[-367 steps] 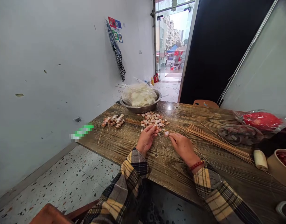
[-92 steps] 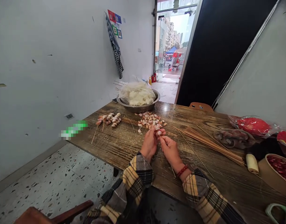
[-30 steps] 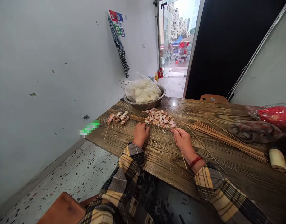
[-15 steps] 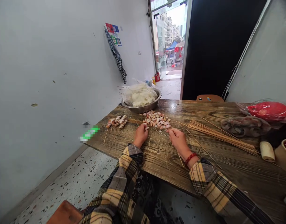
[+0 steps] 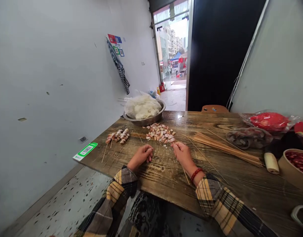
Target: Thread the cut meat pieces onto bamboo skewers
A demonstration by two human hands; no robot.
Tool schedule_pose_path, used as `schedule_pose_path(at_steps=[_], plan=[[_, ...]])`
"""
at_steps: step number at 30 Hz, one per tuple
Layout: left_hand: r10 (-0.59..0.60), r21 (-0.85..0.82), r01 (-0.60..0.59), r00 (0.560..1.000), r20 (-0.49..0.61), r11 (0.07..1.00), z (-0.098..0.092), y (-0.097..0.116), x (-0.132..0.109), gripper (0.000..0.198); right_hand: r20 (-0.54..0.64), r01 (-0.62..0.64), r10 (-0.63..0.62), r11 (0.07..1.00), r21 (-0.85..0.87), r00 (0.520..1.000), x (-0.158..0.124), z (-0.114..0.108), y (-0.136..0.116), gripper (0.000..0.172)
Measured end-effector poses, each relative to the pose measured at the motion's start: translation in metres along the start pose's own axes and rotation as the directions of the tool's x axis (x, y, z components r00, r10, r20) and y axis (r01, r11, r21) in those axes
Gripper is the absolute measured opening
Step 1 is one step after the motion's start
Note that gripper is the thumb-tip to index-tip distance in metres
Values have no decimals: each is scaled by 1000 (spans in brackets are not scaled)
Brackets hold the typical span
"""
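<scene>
My left hand [image 5: 142,155] rests on the wooden table [image 5: 215,184] with its fingers curled in; whether anything is in them I cannot make out. My right hand [image 5: 181,154] pinches a thin bamboo skewer [image 5: 184,172] whose stick runs back under my wrist. Both hands sit just in front of a loose pile of pale meat pieces [image 5: 160,132]. A few finished skewers [image 5: 118,136] lie to the left of the pile.
A metal bowl with a plastic-covered white heap [image 5: 143,110] stands at the far left end. A bundle of bare skewers [image 5: 225,147] lies to the right. Red bags [image 5: 268,120], a grey cloth [image 5: 247,138] and a round tub [image 5: 296,166] crowd the right side. A chair back [image 5: 214,108] shows behind.
My left hand has drawn back from the pile toward me and curled up. My right hand still holds the skewer near the pile. The view shifted a little.
</scene>
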State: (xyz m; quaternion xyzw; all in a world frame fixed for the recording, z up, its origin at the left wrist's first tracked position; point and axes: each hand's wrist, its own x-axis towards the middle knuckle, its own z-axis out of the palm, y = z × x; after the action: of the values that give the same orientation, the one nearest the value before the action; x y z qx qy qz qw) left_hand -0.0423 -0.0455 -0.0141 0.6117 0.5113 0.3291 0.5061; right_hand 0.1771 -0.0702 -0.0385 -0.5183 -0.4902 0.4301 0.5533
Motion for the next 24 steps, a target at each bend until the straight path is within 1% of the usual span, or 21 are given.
schedule_pose_path(at_steps=[2, 3, 5, 7, 9, 12, 16, 20, 21, 24], plan=[[-16, -99, 17, 1000, 7, 995, 10, 3, 21, 30, -3, 16, -16, 1000, -5, 1000, 2, 1, -1, 41], [-13, -151, 12, 1000, -7, 988, 17, 6, 32, 31, -10, 29, -29, 1000, -8, 1000, 3, 2, -2, 41], [22, -247, -35, 998, -54, 968, 33, 12, 48, 34, -25, 48, -48, 999, -11, 999, 5, 2, -3, 41], [80, -339, -104, 993, -83, 935, 47, 16, 53, 35, -38, 55, -55, 998, -6, 998, 7, 2, -3, 39], [125, -413, -143, 990, -71, 899, 56, 18, 50, 37, -43, 56, -55, 998, 2, 998, 8, 2, -3, 38], [149, -448, -158, 987, -55, 880, 60, 21, 40, 35, -38, 51, -50, 999, 13, 998, 7, 3, -2, 37], [138, -461, -169, 985, -100, 871, 58, 24, 35, 32, -14, 25, -24, 999, 23, 1000, 4, 5, -1, 36], [101, -578, -149, 988, -114, 802, 57, 28, 34, 41, -5, 2, -2, 999, 40, 1000, 3, 4, -2, 37], [91, -603, -141, 989, -113, 785, 57, 29, 33, 39, -7, 0, 0, 999, 37, 1000, 3, 4, -2, 37], [46, -654, -95, 995, -92, 751, 58, 31, 31, 20, -3, -4, 4, 1000, 25, 1000, 2, 2, -4, 37]])
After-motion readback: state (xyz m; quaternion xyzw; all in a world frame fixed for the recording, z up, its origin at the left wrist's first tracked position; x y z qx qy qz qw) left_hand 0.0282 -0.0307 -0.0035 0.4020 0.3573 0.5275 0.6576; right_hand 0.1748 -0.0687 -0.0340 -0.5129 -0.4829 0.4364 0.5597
